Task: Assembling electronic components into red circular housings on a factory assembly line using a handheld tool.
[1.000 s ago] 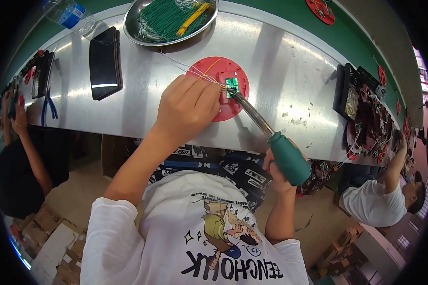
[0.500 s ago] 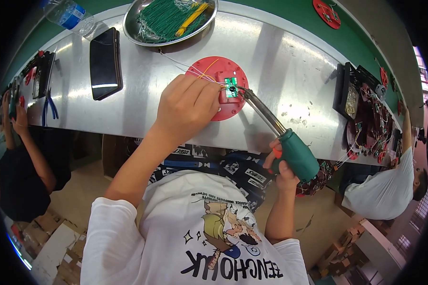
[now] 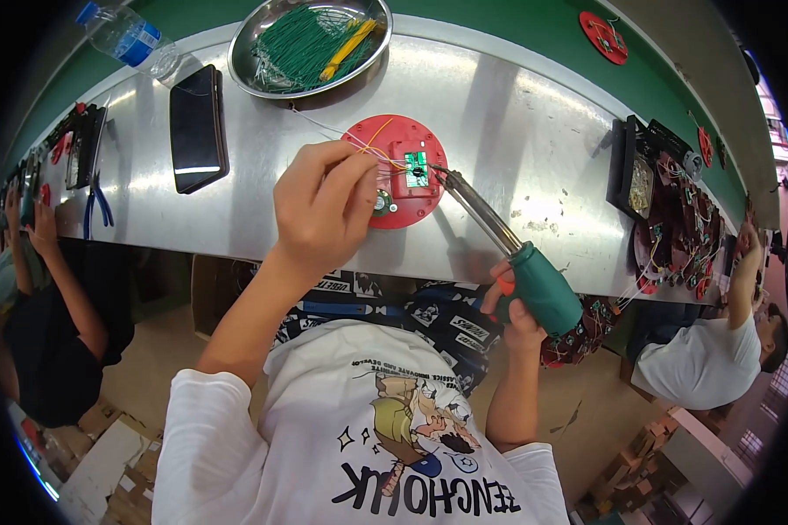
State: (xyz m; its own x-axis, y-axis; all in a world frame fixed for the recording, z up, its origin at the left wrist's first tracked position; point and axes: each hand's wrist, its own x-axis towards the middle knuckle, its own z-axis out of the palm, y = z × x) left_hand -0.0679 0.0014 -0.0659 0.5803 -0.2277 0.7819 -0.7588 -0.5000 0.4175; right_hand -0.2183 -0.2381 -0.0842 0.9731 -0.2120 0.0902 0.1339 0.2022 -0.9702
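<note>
A round red plastic base (image 3: 422,210) lies on the metal bench, with a small green circuit board (image 3: 417,170) set in its raised middle. Thin white and yellow wires (image 3: 383,158) run from the board's left side. My left hand (image 3: 320,206) is over the base's left part, its fingertips pinched on these wires; the exact grip is partly hidden. In my right hand (image 3: 518,319) is a soldering gun (image 3: 547,289) with a green body and red trigger. Its tip is at the board's right edge; whether it touches is unclear.
Behind the base stands a steel bowl (image 3: 236,66) of green and yellow wires. A black phone (image 3: 197,131), a plastic bottle (image 3: 136,44) and blue-handled pliers (image 3: 98,206) are to the left. Wired red parts (image 3: 687,227) heap up at the right. People work on both sides.
My left hand has shifted left, away from the board, uncovering more wires and a round part on the base. The soldering gun's tip has moved off the board's middle to its right edge.
</note>
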